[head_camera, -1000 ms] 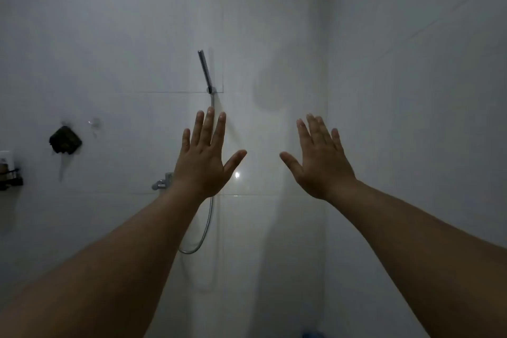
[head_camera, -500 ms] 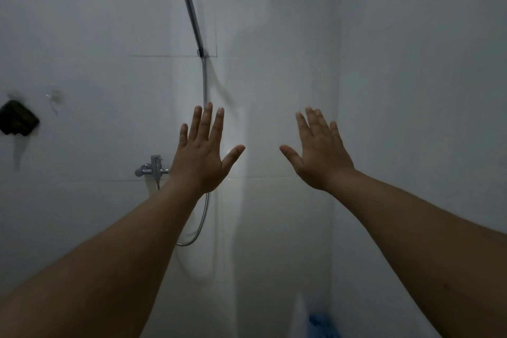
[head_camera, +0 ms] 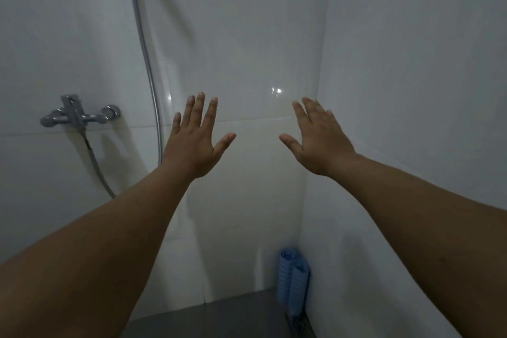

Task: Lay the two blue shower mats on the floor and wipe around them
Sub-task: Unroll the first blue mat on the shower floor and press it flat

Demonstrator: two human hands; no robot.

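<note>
We hold our left hand (head_camera: 193,143) and right hand (head_camera: 318,140) out, each grip wide and empty; two rolled blue mats (head_camera: 292,282) stand upright in the corner far below the right grip.

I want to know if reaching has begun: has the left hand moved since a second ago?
Cannot tell. The left hand sits lower against the shower hose now, but the camera tilted down, so that shift may be the view's.

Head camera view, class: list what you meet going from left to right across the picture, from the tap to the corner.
Shower tap → shower hose → left hand → rolled blue shower mats standing in the corner → right hand.
</note>
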